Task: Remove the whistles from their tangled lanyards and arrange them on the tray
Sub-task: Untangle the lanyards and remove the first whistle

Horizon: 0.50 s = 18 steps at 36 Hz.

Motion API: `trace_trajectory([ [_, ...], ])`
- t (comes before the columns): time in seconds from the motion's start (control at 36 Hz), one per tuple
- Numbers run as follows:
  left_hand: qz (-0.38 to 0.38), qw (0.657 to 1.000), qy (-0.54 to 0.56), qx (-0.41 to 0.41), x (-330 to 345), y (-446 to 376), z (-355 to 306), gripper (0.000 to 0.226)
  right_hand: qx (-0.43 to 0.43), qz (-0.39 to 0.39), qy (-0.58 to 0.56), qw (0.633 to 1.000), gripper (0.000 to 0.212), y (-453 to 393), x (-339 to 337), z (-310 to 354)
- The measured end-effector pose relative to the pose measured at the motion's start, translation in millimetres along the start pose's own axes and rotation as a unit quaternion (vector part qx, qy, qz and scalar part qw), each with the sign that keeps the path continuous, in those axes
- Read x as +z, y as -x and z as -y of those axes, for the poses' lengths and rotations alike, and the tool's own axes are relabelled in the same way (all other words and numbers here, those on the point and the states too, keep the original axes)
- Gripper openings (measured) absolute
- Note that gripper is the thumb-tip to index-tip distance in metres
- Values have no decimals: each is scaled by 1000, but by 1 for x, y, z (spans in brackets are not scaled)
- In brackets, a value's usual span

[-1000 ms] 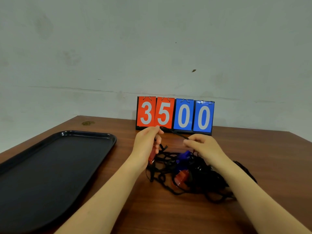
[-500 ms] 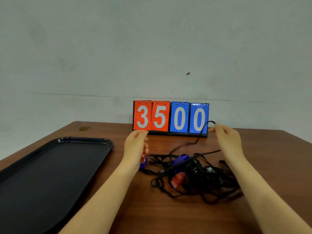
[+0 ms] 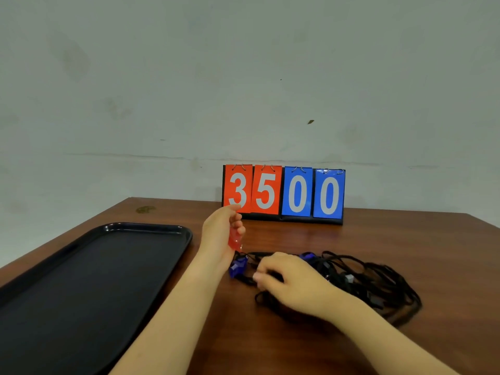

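My left hand (image 3: pixel 220 234) holds a red whistle (image 3: pixel 234 240) just above the table, to the right of the black tray (image 3: pixel 151 230). Below that hand a blue whistle (image 3: pixel 238 267) lies on the wood, still on its cord. My right hand (image 3: pixel 286 278) is down on the left part of the tangle of black lanyards (image 3: pixel 378 282), fingers curled on cords beside the blue whistle. Another blue whistle (image 3: pixel 308 257) shows at the back of the tangle. Nothing lies in the tray.
A flip scoreboard (image 3: pixel 284 194) reading 3500 stands at the back of the wooden table (image 3: pixel 378 239), against the wall. The tray fills the left side, and the lanyard pile spreads to the right of my hands.
My right hand dropped from the raised cord near the scoreboard onto the tangle by the blue whistle. The left hand rose slightly with the red whistle.
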State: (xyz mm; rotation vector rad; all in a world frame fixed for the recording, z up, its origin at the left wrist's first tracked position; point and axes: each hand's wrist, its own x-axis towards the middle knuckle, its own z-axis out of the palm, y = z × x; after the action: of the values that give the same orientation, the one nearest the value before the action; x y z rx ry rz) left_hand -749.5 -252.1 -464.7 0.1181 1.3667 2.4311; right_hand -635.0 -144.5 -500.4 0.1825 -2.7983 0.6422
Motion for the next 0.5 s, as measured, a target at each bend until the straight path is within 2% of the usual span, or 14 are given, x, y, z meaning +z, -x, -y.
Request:
trace_trajectory([
  [0.11,-8,991,-132,-33,6,-2,7,12,93,-79,-208,971,33,2,-15,-5],
  [0.17,51,976,-208,-50,6,-1,17,17,98,-122,-265,952,35,1,-22,-8],
  [0.25,170,946,-259,-100,3,7,28,29,104,-186,-245,946,36,-1,-29,-11],
  [0.33,257,914,-288,-123,4,13,32,38,120,-235,-252,931,36,-1,-36,-18],
  [0.42,300,900,-299,-103,6,16,32,43,144,-278,-268,911,35,0,-45,-27],
  [0.5,299,907,-281,-89,7,16,30,42,165,-301,-270,900,33,1,-54,-33],
])
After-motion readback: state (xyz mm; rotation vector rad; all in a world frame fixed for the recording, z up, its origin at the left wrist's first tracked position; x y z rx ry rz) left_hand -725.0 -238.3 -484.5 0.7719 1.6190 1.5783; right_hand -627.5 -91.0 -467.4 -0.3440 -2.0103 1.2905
